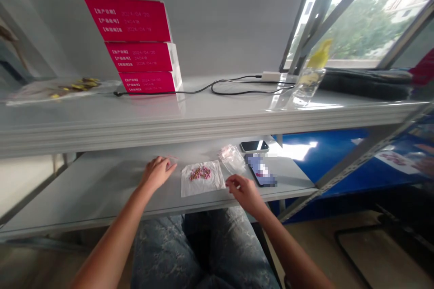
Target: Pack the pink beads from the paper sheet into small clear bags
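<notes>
A white sheet [203, 185], paper or cloth, lies on the lower tabletop with a small heap of pink and gold beads [200, 173] on it. Left of the sheet, my left hand [156, 174] is closed around a small clear plastic piece [172, 161], apparently a little bag, which shows between thumb and fingers. My right hand [244, 193] is at the sheet's right edge, fingers curled in a pinch; whatever they hold is too small to make out. Just beyond it lies a crumpled clear plastic bag [232, 158] with pinkish contents.
Two phones [254, 146] [261, 170] lie to the right. Above the tabletop [101, 185] runs a shelf edge [190, 128]. On that shelf stand stacked red boxes [142, 56], a black cable [233, 93], a yellow-topped bottle [308, 82] and a bag with yellow pieces [76, 86].
</notes>
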The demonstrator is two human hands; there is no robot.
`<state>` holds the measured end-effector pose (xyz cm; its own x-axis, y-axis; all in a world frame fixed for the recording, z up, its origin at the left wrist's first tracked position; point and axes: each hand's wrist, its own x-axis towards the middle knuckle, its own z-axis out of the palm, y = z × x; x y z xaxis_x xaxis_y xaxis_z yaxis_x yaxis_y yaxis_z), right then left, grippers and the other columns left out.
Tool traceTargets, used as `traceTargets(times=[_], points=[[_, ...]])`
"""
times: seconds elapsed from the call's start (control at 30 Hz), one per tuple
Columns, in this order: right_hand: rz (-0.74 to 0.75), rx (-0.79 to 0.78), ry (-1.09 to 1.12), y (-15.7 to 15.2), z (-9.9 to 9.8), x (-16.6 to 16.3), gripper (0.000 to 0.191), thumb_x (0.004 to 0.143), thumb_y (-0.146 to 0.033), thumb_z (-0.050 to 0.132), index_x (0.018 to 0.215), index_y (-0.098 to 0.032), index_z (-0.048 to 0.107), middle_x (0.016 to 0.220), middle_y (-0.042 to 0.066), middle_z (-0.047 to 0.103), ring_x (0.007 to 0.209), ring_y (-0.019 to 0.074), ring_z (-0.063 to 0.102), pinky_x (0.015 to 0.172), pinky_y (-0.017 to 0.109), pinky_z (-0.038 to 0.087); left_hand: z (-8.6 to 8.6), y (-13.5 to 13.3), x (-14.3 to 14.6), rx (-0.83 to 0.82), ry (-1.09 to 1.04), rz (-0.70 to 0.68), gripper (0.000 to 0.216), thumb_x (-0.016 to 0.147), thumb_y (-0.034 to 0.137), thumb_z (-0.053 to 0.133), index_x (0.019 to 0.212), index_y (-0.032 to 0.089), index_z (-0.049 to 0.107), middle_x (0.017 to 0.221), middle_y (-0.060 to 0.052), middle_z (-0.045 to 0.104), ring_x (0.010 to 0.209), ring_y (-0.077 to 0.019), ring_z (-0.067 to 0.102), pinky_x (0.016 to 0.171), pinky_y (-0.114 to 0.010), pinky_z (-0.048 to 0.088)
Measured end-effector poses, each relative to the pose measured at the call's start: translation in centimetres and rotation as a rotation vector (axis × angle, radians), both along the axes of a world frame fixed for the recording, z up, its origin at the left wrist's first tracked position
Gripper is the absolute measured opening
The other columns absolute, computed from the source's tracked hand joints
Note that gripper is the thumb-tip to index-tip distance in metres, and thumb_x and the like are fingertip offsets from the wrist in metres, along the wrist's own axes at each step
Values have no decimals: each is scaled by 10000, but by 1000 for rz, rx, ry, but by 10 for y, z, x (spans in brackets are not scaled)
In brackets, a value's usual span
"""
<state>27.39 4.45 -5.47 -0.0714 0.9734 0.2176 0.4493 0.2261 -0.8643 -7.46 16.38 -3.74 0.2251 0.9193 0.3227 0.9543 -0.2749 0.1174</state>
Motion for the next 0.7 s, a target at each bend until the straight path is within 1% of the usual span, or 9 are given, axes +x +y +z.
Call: traceTargets(times=[0.07,0.13,0.17,0.23,0.33,0.4,0.5,0.6,0.7], points=[[-45,80,-212,18,8,8,126,922,-229,572,934,-198,694,881,61,717,814,205,679,694,295,508,7,-22,16,123,-56,-8,241,944,416,572,936,194,664,1010,-110,669,975,-282,624,880,-373,442],[-108,116,-401,38,11,12,148,909,-199,583,1006,-193,695,994,85,714,927,228,668,813,328,506,10,-51,35,146,-189,-106,196,968,370,543,938,205,643,989,-91,669,973,-264,631,894,-363,451],[-135,122,-481,47,11,12,179,911,-202,589,1057,-188,692,1061,101,705,1001,245,654,876,345,493,10,-68,45,110,-267,-170,191,982,357,524,914,213,629,939,-70,663,931,-243,636,874,-346,460],[-180,95,-609,63,11,9,261,921,-254,616,1163,-174,671,1166,133,676,1104,276,620,948,373,463,3,-104,65,-37,-404,-287,210,1007,342,490,885,221,610,866,-39,647,839,-202,635,805,-307,470],[-201,8,-738,80,9,3,378,895,-364,682,1222,-177,656,1218,154,648,1103,298,612,929,375,451,-18,-154,88,-256,-522,-364,242,1016,315,485,830,217,604,835,-28,635,802,-178,630,755,-279,466],[-196,-25,-787,86,8,0,348,884,-362,691,1185,-189,673,1208,145,651,1069,288,619,891,355,447,-33,-177,96,-357,-576,-370,235,1009,288,495,822,208,613,856,-36,643,823,-177,637,756,-275,468],[-204,-17,-811,89,5,1,207,897,-266,639,1076,-189,706,1154,125,669,1049,271,618,835,329,441,-45,-192,99,-471,-610,-399,219,990,264,521,810,199,629,858,-42,645,799,-176,635,720,-274,459],[-206,15,-816,89,1,4,137,898,-211,605,956,-187,727,1105,109,681,1039,259,617,807,312,441,-45,-192,97,-497,-629,-412,207,983,261,528,821,196,639,865,-48,650,805,-182,633,729,-283,457],[-180,39,-817,90,-1,6,149,901,-173,583,882,-176,731,1074,112,687,1008,241,623,820,301,451,-43,-191,97,-485,-647,-419,210,985,266,523,828,197,643,866,-47,654,809,-184,632,734,-284,457]])
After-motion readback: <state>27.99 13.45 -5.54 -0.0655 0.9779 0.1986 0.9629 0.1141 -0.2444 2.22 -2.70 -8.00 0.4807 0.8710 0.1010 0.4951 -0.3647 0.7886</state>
